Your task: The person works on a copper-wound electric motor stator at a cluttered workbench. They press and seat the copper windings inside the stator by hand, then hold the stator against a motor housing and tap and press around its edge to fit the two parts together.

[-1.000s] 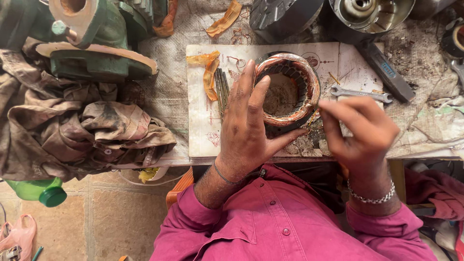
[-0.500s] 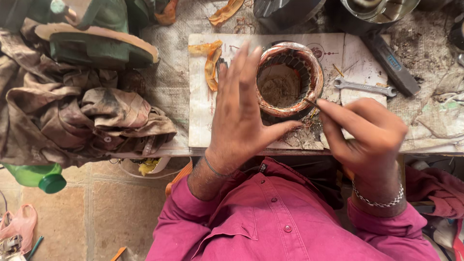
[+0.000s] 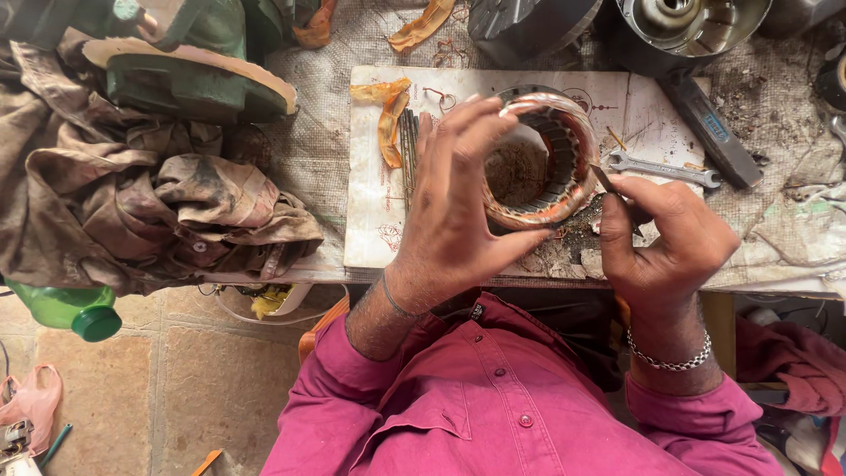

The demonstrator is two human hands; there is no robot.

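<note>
The left hand (image 3: pixel 454 207) is gripping a ring-shaped motor stator (image 3: pixel 539 159), its fingers (image 3: pixel 471 119) curling over the copper-wound rim at 9 o'clock while the thumb is bracing the lower edge. The stator is resting tilted on a pale board (image 3: pixel 374 194) on the bench (image 3: pixel 775 229), near the middle of the view. The right hand (image 3: pixel 665 238) is pinching a thin dark tool (image 3: pixel 606 181), its tip touching the stator's rim at 3 o'clock. A wrench (image 3: pixel 661 167) is lying on the board just past that hand, toward 1 o'clock. Orange strips (image 3: pixel 388 115) are sitting at the board's 10 o'clock corner. A heap of dirty rags (image 3: pixel 150 203) is lying at 9 o'clock, and a green bottle (image 3: pixel 70 308) below it.
</note>
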